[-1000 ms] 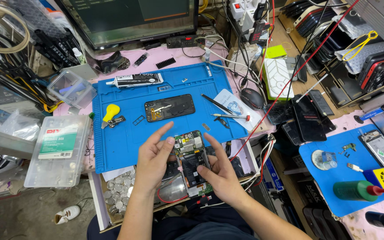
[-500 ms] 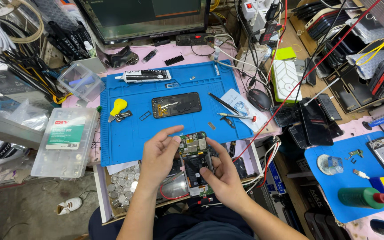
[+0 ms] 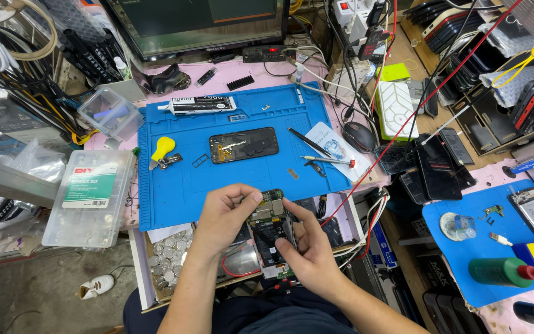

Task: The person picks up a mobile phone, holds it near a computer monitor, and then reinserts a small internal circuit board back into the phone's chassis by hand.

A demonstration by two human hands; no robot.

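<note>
A: Start big. What carries it all?

B: A blue mat (image 3: 180, 185) on the bench, under a monitor (image 3: 199, 25) at the far edge. A clear box (image 3: 91, 198) lies just off the mat's left edge.

A: And the open phone?

B: The phone (image 3: 268, 222) is off the mat, just past its near edge, held in the air over an open drawer (image 3: 140, 266) of coins.

A: What has changed in the last second?

B: The left hand (image 3: 224, 219). A second ago its fingers were spread and lifted off the phone. Half a second ago they were curling in. Now they are closed on the phone's top left corner, thumb and fingers pinching it.

A: The right hand?

B: The right hand (image 3: 307, 250) has hardly moved. It clasps the phone's lower right side, thumb on the exposed inside, forefinger stretched up the right edge.

A: So what does that amount to?

B: I would judge the phone is now gripped by both hands, steadier than before.

A: The mat itself?

B: A black shell (image 3: 244, 145) lies at its middle, untouched. A glue tube (image 3: 196, 105) sits near the far edge. A yellow tool (image 3: 163, 148) lies left of the shell, and tweezers (image 3: 326, 160) are by the right edge. None of them has shifted.
</note>
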